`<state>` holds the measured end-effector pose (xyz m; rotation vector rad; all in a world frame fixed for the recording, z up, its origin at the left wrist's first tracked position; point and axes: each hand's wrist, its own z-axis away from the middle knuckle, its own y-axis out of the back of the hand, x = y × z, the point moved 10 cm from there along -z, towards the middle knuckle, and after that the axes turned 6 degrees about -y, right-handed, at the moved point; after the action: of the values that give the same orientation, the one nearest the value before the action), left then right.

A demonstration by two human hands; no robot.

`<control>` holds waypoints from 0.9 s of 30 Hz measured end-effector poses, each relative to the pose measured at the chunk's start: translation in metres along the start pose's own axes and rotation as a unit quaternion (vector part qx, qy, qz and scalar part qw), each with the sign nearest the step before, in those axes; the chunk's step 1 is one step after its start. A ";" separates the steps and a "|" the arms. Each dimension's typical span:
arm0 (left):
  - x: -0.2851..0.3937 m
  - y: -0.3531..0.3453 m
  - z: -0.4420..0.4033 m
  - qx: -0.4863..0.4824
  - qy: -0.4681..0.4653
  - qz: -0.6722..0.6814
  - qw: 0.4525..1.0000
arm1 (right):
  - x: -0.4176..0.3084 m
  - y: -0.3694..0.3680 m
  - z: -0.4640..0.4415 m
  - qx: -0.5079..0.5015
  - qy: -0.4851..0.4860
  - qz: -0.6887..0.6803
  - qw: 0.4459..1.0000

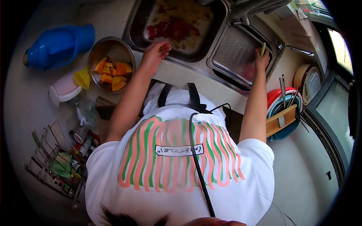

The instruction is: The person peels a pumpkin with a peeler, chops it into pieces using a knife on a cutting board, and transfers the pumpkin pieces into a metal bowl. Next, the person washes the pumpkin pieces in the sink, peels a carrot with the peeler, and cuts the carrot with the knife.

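My left hand (pixel 155 54) hangs over the near edge of the left sink basin (pixel 137 28), its fingers slightly bent and apart, with nothing seen in them. Red and yellow food scraps (pixel 177 28) lie in the basin. My right hand (pixel 261 60) is closed around a slim light-green object (pixel 263 49), perhaps a handle; only one end shows, so its kind is unclear. That hand is above the right side of a perforated metal drain tray (pixel 235 47). Left of my left forearm stands a metal bowl (pixel 92 62) holding orange pumpkin chunks (pixel 123 68).
A blue thermos flask (pixel 56 45) lies left of the bowl, near a yellow mesh sponge (pixel 82 78). A wire rack (pixel 43 162) with bottles and packets is at lower left. Stacked basins (pixel 283 130) and a wooden-framed slicer (pixel 281 121) stand at right. A faucet (pixel 241 20) rises behind the sink.
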<state>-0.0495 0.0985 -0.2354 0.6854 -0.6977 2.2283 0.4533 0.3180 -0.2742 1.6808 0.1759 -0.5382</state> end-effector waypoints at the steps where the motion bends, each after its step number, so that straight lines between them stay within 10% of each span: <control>1: 0.000 -0.004 0.000 -0.005 -0.009 -0.018 1.000 | -0.003 -0.006 -0.004 -0.027 -0.019 0.011 0.999; 10: -0.006 -0.105 0.033 -0.144 0.072 -0.035 0.986 | -0.243 0.028 0.133 -0.315 -0.039 -0.375 0.871; 14: 0.028 -0.143 0.041 -0.213 -0.006 0.063 0.975 | -0.335 0.074 0.133 -0.261 0.159 -0.351 0.885; 18: 0.071 -0.156 0.047 -0.245 -0.060 0.104 0.962 | -0.303 0.058 0.087 -0.147 0.098 -0.412 0.894; 20: 0.089 -0.162 0.054 -0.275 -0.086 0.124 0.950 | -0.288 0.062 0.061 -0.017 0.112 -0.197 0.974; 27: 0.096 -0.161 0.044 -0.274 -0.130 0.138 0.943 | -0.247 0.001 0.038 -0.090 0.094 -0.044 0.991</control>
<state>0.0216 0.2128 -0.0970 0.6243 -1.5568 2.0450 0.2280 0.3265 -0.1673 1.5511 0.4249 -0.4155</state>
